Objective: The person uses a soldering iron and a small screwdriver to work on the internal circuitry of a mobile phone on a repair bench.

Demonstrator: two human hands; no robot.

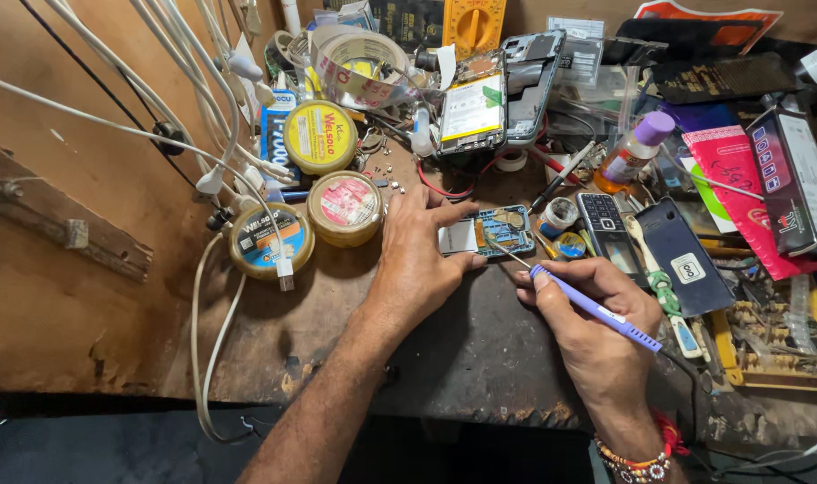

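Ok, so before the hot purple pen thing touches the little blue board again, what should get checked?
1. Left hand pinning the small blue circuit board flat: ok.
2. Right hand gripping the purple-handled soldering iron like a pen: ok.
3. Iron's thin metal tip over the board's edge: ok.
4. Left fingertips away from the tip: not ok, one lies close.
5. Tip touching the board: cannot tell.
6. Three round paste tins off the board: ok.
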